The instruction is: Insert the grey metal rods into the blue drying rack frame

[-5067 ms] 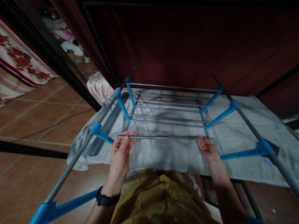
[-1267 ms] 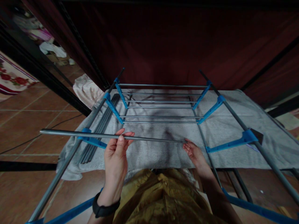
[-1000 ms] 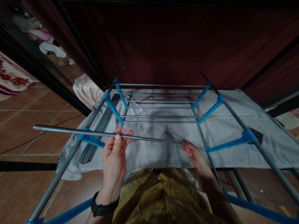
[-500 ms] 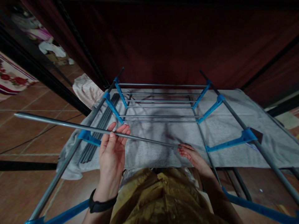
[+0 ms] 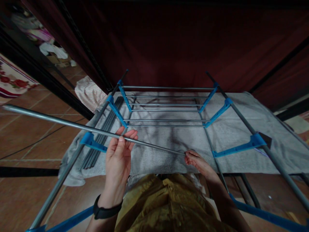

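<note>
Left hand [image 5: 118,158]: fingers grip grey rod [image 5: 62,121], thumb over; free end between 9 and 10 o'clock. Right hand [image 5: 196,161]: fingers pinch opposite end. Rack bars [image 5: 166,120] at 12 o'clock; rod bundle [image 5: 102,137] on grey cloth [image 5: 156,162], 10 o'clock.

Dim | soft shadows on towel [image 5: 156,164] | curtain [image 5: 169,48] murky (darkest up top) | edges stretched

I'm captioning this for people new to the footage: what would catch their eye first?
Probably the long gray rod, slanting across the view toward the left edge, held partway along by the left hand and at its right end by the right hand. Next, the bright blue brackets on both side poles, above a gray cloth. Dark red fabric fills the background.
</note>
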`<state>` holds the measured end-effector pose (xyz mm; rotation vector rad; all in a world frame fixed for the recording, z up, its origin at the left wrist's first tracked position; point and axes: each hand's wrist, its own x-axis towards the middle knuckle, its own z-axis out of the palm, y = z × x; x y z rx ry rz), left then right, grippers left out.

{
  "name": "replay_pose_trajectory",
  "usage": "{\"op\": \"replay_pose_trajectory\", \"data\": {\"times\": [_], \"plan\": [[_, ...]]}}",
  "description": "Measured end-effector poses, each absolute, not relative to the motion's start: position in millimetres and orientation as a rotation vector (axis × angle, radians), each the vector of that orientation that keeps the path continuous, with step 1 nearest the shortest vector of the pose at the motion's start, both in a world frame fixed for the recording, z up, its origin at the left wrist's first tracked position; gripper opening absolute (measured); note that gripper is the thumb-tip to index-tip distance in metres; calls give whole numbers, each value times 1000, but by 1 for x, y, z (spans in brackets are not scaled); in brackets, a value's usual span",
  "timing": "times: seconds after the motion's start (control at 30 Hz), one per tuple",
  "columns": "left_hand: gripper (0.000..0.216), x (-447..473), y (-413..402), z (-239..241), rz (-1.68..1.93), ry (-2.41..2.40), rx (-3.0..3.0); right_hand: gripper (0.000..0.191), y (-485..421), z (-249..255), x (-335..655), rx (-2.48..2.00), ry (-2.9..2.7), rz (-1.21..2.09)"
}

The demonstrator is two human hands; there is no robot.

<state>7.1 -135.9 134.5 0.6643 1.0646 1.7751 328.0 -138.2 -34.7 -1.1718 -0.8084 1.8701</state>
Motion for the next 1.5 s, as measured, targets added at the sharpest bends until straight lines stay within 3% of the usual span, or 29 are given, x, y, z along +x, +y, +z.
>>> {"op": "replay_pose_trajectory", "data": {"times": [0.77,1.5], "plan": [[34,7,-137,128,1751,1158,667,36,-140,-46,326,-1220,-1014,1819],[40,22,-143,120,1625,1180,776,31,-149,-36,311,-1175,-962,1849]]}}
